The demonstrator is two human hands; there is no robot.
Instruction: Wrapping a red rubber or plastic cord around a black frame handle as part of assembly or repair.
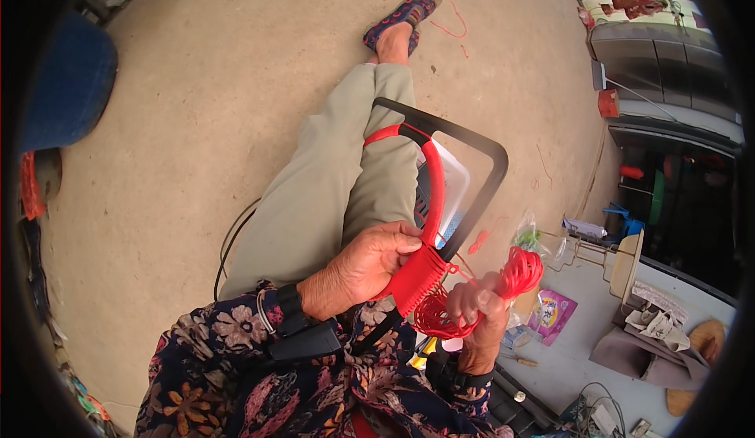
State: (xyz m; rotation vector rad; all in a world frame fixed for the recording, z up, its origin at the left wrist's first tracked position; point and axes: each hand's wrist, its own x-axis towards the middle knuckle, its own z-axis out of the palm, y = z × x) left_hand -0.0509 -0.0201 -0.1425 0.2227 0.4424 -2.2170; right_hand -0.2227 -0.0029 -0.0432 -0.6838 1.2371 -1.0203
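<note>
By the floral shirt (236, 383) nearest the lens, pinching the red wrapping (421, 281) on the black frame (498, 163) with the left hand (366, 261), clutching the red cord (521, 271) in the right hand (481, 312). Possibly risking loosened turns from slack tension, or tangles from overlapping loops. Having room leftward over the floor (197, 123), but less toward the purple packet (554, 312) rightward.

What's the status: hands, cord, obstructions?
Left hand holding red cord wrapping; right hand closed on red cord hank. Wrapping covers part of black frame. Nothing seen blocking either hand.
</note>
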